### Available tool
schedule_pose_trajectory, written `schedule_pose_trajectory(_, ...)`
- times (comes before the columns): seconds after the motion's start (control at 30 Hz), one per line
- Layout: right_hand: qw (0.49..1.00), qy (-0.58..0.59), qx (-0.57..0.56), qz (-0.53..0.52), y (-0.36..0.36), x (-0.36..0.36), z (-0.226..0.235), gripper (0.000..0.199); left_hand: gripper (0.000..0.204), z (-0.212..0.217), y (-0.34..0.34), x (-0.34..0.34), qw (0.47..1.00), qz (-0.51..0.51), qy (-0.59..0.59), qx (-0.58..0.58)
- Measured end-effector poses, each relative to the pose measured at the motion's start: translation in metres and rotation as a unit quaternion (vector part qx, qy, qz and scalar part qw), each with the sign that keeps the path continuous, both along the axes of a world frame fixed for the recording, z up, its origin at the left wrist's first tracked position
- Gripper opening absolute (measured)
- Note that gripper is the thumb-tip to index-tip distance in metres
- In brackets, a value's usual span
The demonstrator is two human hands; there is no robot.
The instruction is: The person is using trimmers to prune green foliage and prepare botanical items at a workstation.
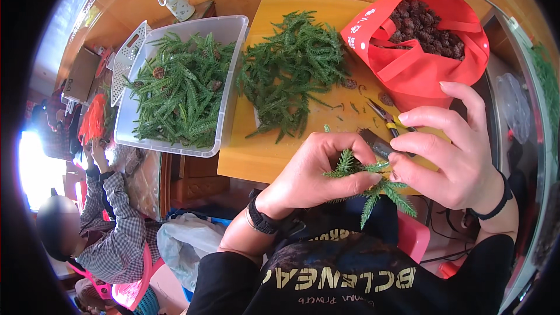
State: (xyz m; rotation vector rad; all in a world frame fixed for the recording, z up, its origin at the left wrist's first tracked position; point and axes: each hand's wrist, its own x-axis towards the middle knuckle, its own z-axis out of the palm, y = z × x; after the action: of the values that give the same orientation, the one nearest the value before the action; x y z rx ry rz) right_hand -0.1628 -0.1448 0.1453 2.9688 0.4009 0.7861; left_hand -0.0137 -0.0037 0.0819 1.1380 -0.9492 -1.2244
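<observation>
1. Left hand (318,169) is curled shut around a green sprig (367,184), thumb pressed along the stem, just off the near edge of the tabletop (262,157).
2. Right hand (452,151) sits right beside it, thumb and forefinger pinched on the same sprig's end, while the other fingers fan loosely open above.
3. The sprig hangs between both hands, its needled tips drooping below them, over the person's dark lap.
4. Something dark and narrow (376,143) pokes out just behind the right hand's fingertips; I can't tell whether the hand grips it or it lies on the tabletop.
5. Small cutters (388,118) with yellow handles lie on the tabletop just beyond the hands, untouched.
6. Farther back on the tabletop, a loose pile of sprigs (291,73) is spread across the middle.
7. Right of that pile stands a red bag (420,64), mouth open, filled with brown cones (426,29).
8. Left of the pile, touching the tabletop's edge, a clear bin (227,116) holds more green sprigs with a few cones mixed in.
9. A white lid (125,64) leans at the bin's far-left side.
10. A white jar (175,0) stands beyond the bin.
11. Well left of the tabletop and lower down, another person in a checked shirt (116,233) sits, arms raised.
</observation>
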Motion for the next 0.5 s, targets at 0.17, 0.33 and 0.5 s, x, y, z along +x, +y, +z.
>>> schedule_pose_trajectory(0.17, 0.995, 0.060, 0.073, -0.023, -0.001, 0.003, 0.000, 0.016, 0.018, -0.010, -0.005, -0.008, 0.935, 0.126, -0.277, -0.183)
schedule_pose_trajectory(0.33, 0.931, 0.181, 0.313, -0.054, -0.010, 0.000, -0.008, 0.018, 0.025, -0.009, -0.007, -0.016, 0.792, 0.229, -0.470, -0.315)
schedule_pose_trajectory(0.5, 0.971, 0.105, 0.204, -0.068, -0.003, -0.002, 0.004, 0.023, 0.013, -0.013, -0.003, -0.007, 0.952, 0.128, -0.229, -0.155)
